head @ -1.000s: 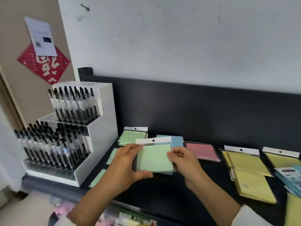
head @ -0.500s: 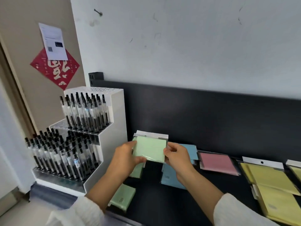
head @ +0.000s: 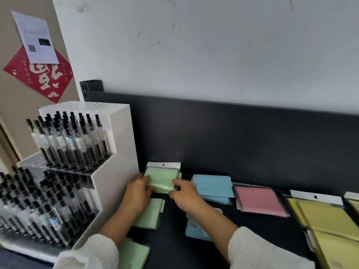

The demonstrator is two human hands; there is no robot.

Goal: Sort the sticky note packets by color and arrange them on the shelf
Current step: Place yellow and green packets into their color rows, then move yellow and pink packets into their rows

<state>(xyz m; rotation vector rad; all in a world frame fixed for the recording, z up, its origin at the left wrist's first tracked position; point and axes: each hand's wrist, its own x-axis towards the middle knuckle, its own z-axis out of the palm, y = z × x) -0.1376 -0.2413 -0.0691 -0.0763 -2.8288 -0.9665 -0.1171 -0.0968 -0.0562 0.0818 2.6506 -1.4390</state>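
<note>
A green sticky note packet [head: 161, 176] with a white hang tab lies on a green stack at the back left of the black shelf [head: 258, 228], beside the pen display. My left hand [head: 138, 193] grips its left edge and my right hand [head: 184, 195] grips its right edge. Two more green packets, one [head: 150, 212] and another [head: 134, 255], lie in front, partly under my left arm. Blue packets [head: 213, 186] sit right of the green stack, with another blue one [head: 194, 228] under my right arm. Further right are pink packets [head: 260, 200] and yellow packets [head: 326, 216].
A white tiered display [head: 114, 152] full of black pens [head: 68, 138] stands at the shelf's left end, touching the green stack. The shelf's black back panel [head: 233, 133] rises behind the packets. A red paper decoration [head: 40, 74] hangs on the left wall.
Both hands carried the green packet from mid-air in front of me back and down onto the green stack by the pen display. The camera view shifted closer and leftward.
</note>
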